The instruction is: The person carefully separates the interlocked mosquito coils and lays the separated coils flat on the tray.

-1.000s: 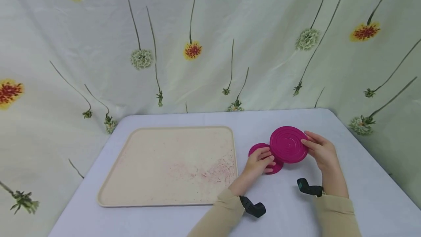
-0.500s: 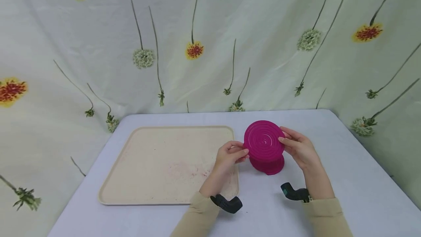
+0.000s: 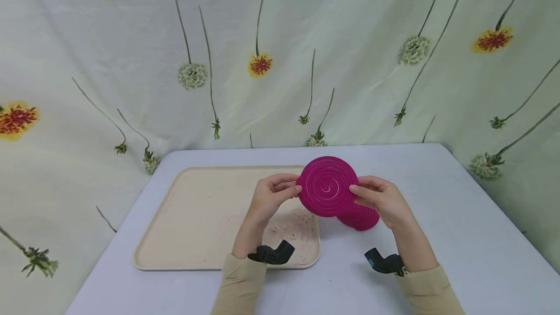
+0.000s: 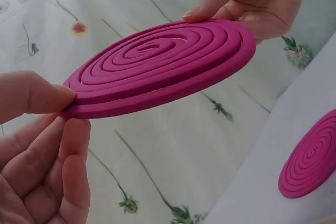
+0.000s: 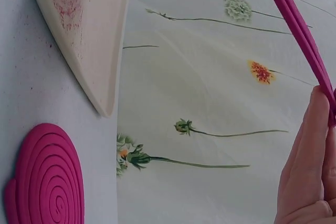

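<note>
Both hands hold up a magenta spiral mosquito coil (image 3: 328, 186) by its opposite edges, above the table. The left hand (image 3: 268, 197) pinches its left edge between thumb and fingers. At the right edge, the right hand (image 3: 385, 201) pinches it the same way. Seen from the left wrist, the held coil (image 4: 157, 69) is tilted, and its rim shows two layers. In the right wrist view it appears edge-on. Another magenta coil (image 3: 360, 218) lies on the table behind and below, partly hidden; the right wrist view shows this coil (image 5: 52, 177) with a bump at its side.
A beige tray (image 3: 188, 213) with reddish crumbs and stains lies on the left of the white table (image 3: 437, 183). A flowered cloth (image 3: 280, 111) hangs behind the table. Each wrist wears a black camera mount.
The held coil has moved left and slightly up, away from over the coil on the table. The left hand has left the lower coils and now grips the raised coil's left edge.
</note>
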{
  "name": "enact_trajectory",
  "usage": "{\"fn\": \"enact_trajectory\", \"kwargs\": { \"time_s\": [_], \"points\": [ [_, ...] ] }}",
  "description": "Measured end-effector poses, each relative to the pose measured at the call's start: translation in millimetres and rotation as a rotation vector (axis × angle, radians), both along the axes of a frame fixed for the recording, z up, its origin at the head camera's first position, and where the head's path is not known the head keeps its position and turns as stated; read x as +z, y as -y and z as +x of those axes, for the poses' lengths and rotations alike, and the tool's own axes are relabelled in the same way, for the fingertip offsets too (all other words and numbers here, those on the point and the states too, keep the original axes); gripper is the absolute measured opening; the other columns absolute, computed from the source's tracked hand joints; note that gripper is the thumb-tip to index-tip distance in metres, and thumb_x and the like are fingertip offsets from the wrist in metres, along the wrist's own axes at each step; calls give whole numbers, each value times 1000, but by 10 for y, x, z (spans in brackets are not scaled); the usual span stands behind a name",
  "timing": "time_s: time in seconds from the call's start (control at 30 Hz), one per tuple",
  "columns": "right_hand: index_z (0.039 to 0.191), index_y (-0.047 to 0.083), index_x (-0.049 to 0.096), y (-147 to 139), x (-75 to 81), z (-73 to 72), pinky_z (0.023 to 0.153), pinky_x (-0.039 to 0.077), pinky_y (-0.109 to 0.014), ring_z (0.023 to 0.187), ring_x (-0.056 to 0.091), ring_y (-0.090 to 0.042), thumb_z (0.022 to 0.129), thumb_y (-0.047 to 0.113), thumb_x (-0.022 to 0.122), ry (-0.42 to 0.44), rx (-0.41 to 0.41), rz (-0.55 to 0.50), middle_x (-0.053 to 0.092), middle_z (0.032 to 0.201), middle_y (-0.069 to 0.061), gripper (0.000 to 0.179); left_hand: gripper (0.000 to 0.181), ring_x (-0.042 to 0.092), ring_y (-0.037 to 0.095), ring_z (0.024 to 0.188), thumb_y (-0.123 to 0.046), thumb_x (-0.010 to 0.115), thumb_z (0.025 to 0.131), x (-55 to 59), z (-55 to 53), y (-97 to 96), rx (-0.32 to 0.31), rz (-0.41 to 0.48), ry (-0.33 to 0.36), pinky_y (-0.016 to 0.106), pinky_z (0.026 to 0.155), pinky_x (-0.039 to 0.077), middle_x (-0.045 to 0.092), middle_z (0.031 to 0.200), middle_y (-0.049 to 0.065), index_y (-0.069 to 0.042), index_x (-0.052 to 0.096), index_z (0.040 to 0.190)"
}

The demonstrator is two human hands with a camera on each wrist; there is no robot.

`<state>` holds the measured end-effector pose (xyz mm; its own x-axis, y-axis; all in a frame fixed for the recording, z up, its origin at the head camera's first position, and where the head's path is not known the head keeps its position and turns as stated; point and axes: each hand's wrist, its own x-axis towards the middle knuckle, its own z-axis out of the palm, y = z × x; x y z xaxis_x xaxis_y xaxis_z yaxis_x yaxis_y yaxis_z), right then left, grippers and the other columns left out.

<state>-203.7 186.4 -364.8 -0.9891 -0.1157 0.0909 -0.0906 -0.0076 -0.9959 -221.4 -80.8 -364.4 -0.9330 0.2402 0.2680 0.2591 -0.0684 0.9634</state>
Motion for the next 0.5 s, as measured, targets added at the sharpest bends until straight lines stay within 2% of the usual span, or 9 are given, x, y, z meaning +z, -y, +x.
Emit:
{"fn": "enact_trajectory", "kwargs": {
  "time_s": [0.2,0.37,0.5],
  "points": [
    [83,21,69,35,29,23,71,56,-26,76,66,-11,88,2,63,33,54,-72,66,84,2,20,23,67,17,77,-1,66,85,16,25,38,15,24,-23,32,76,55,69,88,15,6,65,106],
    [80,18,67,39,27,19,70,56,-26,75,66,-11,88,1,61,47,93,-112,65,82,2,20,24,67,18,78,-1,65,85,43,46,31,-3,62,-23,36,78,55,68,92,18,6,63,108],
    [79,17,66,46,32,24,71,56,-26,76,65,-11,89,1,61,50,108,-129,65,81,2,19,24,68,17,73,2,63,86,55,55,12,-19,102,-9,37,72,57,66,90,14,8,60,109]
  ]
}}
